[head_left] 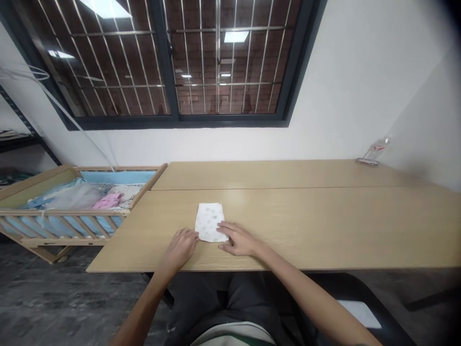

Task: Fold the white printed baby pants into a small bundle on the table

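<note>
A small folded white cloth [209, 221] with a faint printed pattern lies flat on the wooden table [306, 221], near its front edge. At the cloth's lower left corner, my left hand [183, 247] has its fingers bent and held together on the edge; the thumb is mostly hidden. My right hand [239, 239] rests at the right side, its fingers stretched over the cloth's edge and its thumb apart on the tabletop.
Left of the table stands a wooden crib [72, 216] with blue lining and a pink cloth [108, 201] among other fabrics. A clear plastic package [376, 150] is at the back right corner. Behind the table is a barred window [175, 72]. A dark chair [345, 288] sits below right.
</note>
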The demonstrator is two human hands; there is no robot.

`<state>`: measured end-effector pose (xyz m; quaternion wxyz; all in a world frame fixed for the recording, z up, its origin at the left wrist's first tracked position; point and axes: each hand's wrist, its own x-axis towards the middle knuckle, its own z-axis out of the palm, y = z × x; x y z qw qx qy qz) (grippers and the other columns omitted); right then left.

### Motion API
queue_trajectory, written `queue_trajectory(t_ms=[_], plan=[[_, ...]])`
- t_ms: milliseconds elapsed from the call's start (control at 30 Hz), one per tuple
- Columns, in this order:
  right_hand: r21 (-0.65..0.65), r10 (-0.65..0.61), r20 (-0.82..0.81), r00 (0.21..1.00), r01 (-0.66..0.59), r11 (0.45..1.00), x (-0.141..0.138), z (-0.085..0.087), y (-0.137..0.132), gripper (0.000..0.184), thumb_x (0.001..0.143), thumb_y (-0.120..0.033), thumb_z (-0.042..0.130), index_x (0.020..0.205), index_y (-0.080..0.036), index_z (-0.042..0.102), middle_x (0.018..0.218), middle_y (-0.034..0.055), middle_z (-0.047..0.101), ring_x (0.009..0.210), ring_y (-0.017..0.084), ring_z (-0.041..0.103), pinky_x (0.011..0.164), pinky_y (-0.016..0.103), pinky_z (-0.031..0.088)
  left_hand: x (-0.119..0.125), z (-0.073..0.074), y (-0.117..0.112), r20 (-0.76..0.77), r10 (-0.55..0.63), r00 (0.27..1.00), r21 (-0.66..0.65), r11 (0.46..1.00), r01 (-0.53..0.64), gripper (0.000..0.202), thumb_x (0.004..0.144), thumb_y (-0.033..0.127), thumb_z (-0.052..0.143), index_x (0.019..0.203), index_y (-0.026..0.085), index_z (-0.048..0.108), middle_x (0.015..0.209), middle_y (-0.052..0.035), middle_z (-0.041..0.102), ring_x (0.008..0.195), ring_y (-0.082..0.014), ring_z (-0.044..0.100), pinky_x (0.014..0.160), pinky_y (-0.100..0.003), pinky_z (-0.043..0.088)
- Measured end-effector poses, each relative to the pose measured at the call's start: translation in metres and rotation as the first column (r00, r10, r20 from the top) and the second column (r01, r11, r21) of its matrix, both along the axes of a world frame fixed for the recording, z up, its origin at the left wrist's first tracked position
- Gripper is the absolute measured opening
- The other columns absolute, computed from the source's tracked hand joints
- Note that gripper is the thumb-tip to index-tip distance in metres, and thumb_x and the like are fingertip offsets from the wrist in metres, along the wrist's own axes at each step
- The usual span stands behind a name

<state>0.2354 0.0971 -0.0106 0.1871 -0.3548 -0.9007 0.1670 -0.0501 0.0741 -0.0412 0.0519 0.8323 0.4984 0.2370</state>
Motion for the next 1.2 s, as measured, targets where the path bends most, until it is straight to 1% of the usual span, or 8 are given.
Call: queue_trajectory(t_ms=[133, 267, 467, 600, 767, 1000, 1100, 1200], plan=[[0.013, 0.019, -0.004, 1.000, -0.019, 1.000, 0.004, 0.000, -0.010, 0.054, 0.090, -0.039, 0.065, 0.141, -0.022, 0.060, 0.150, 0.0133, 0.054, 0.139, 0.033, 0.048, 0.117, 0.050, 0.034, 0.003, 0.006, -0.004, 0.074, 0.002, 0.997, -0.037, 0.999, 0.001, 0.034, 0.105, 0.033, 0.034, 0.110, 0.022, 0.065, 0.113, -0.0088, 0.072, 0.109, -0.0231, 0.064, 0.101, -0.041, 0.047], [0.009, -0.004, -0.084, 0.996, 0.005, 1.000, 0.006, 0.003, -0.016, 0.035, 0.099, -0.031, 0.051, 0.129, -0.022, 0.066, 0.129, 0.0124, 0.068, 0.121, 0.029, 0.061, 0.106, 0.045, 0.044, 0.006, 0.015, -0.011, 0.263, 0.006, 0.965, -0.199, 0.979, 0.048, 0.040, 0.105, 0.043, 0.031, 0.108, 0.022, 0.064, 0.110, -0.0090, 0.072, 0.108, -0.0245, 0.064, 0.101, -0.041, 0.048], [-0.099, -0.159, -0.209, 0.965, 0.141, 0.985, 0.005, 0.006, -0.004, 0.033, 0.104, -0.040, 0.042, 0.109, -0.021, 0.068, 0.101, 0.0089, 0.074, 0.088, 0.025, 0.067, 0.081, 0.035, 0.050, 0.007, 0.021, -0.002, 0.340, 0.009, 0.940, -0.309, 0.945, 0.103, 0.041, 0.090, 0.052, 0.060, 0.116, 0.021, 0.068, 0.118, -0.0094, 0.072, 0.113, -0.0283, 0.063, 0.104, -0.041, 0.047], [-0.136, -0.278, -0.248, 0.928, 0.250, 0.959, -0.002, 0.000, 0.012, 0.034, 0.104, -0.045, 0.040, 0.109, -0.021, 0.065, 0.099, 0.0089, 0.073, 0.088, 0.025, 0.067, 0.077, 0.033, 0.049, 0.011, 0.023, 0.017, 0.330, 0.015, 0.944, -0.296, 0.951, 0.088, 0.038, 0.097, 0.048, 0.048, 0.115, 0.019, 0.067, 0.114, -0.0092, 0.074, 0.106, -0.0256, 0.066, 0.097, -0.037, 0.051], [-0.110, -0.392, -0.314, 0.865, 0.377, 0.920, -0.014, -0.013, 0.035, 0.034, 0.104, -0.046, 0.038, 0.100, -0.021, 0.061, 0.094, 0.0078, 0.070, 0.088, 0.024, 0.064, 0.078, 0.033, 0.049, 0.021, 0.022, 0.041, 0.252, 0.156, 0.955, -0.288, 0.954, -0.080, 0.035, 0.104, 0.041, 0.034, 0.111, 0.019, 0.060, 0.101, -0.0074, 0.074, 0.089, -0.0209, 0.069, 0.082, -0.031, 0.052], [-0.095, -0.524, -0.381, 0.761, 0.532, 0.841, -0.029, -0.029, 0.064, 0.019, 0.096, -0.035, 0.047, 0.092, -0.020, 0.059, 0.086, 0.0062, 0.066, 0.086, 0.023, 0.061, 0.079, 0.033, 0.049, 0.040, 0.016, 0.060, 0.021, 0.364, 0.931, -0.264, 0.900, -0.346, 0.032, 0.104, 0.035, 0.034, 0.112, 0.018, 0.060, 0.109, -0.0154, 0.074, 0.100, -0.0270, 0.070, 0.085, -0.035, 0.048], [-0.151, -0.609, -0.392, 0.690, 0.604, 0.782, -0.033, -0.032, 0.071, 0.015, 0.091, -0.031, 0.052, 0.095, -0.020, 0.061, 0.088, 0.0075, 0.066, 0.087, 0.023, 0.062, 0.079, 0.034, 0.050, 0.046, 0.016, 0.062, -0.069, 0.411, 0.909, -0.237, 0.878, -0.415, 0.033, 0.103, 0.035, 0.034, 0.111, 0.017, 0.061, 0.109, -0.0182, 0.074, 0.100, -0.0286, 0.071, 0.087, -0.038, 0.048], [-0.217, -0.694, -0.352, 0.627, 0.667, 0.713, -0.036, -0.032, 0.073, 0.023, 0.088, -0.031, 0.057, 0.106, -0.016, 0.060, 0.101, 0.0125, 0.065, 0.094, 0.026, 0.063, 0.083, 0.037, 0.051, 0.050, 0.017, 0.060, -0.116, 0.441, 0.890, -0.200, 0.867, -0.456, 0.033, 0.103, 0.035, 0.036, 0.110, 0.016, 0.061, 0.105, -0.0175, 0.074, 0.097, -0.0288, 0.071, 0.088, -0.039, 0.049]])
